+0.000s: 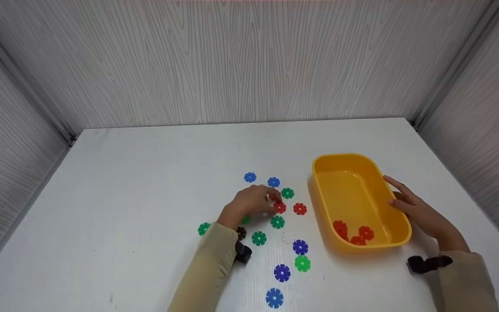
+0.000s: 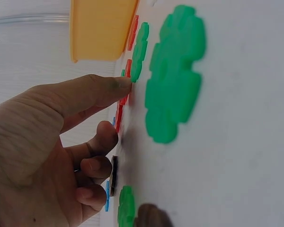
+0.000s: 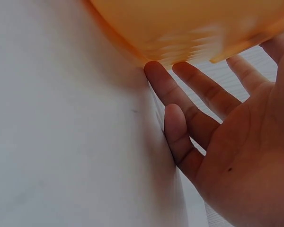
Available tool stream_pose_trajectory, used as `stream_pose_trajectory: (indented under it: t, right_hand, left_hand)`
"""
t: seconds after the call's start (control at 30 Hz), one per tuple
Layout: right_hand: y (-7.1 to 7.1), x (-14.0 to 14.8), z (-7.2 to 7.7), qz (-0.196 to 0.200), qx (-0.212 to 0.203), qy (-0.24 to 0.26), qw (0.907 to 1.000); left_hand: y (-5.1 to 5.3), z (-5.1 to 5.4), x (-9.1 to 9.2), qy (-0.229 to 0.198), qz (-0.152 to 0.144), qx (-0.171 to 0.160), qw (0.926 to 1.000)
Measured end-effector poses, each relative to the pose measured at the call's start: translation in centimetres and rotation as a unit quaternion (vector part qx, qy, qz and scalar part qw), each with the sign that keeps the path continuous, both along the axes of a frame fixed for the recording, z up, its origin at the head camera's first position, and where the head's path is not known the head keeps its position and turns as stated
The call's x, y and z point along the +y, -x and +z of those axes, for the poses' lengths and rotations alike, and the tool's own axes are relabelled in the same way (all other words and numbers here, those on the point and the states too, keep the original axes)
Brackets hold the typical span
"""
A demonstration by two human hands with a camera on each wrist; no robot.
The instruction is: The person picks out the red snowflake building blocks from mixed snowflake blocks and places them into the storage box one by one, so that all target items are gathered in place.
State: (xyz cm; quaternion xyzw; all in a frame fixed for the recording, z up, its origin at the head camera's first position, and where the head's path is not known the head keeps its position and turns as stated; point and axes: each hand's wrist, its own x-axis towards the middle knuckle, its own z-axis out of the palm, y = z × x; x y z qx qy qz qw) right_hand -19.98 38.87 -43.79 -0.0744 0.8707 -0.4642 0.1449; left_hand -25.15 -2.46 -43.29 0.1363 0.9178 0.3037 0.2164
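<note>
the left hand is down to the left of the deep yellow plastic tub, with its thumb and bent fingers around flat red plastic discs with notched edges; i cannot tell if it has pinched one. the right hand holds the tub's right side, thumb over the rim and fingers on the outside. one more red disc lies just left of the tub, and a few others sit inside its near end. also left of the tub, a bit past the left hand, are two blue discs and a green disc. to the tub's near left are more green discs, a see-through disc, two purple discs, a bright green disc and another blue disc. the white table is under the tub, and pale wood-grain walls stand behind it.
</note>
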Motion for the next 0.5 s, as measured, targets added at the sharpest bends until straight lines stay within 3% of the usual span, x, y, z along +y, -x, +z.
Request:
stream_pose_trajectory:
  t: [0.5]
  right_hand:
    - [0.09,-0.01,0.17,0.000,0.002,-0.002,1.0000]
  left_hand:
    - [-0.07,0.34,0.49,0.005,-0.001,0.008,1.0000]
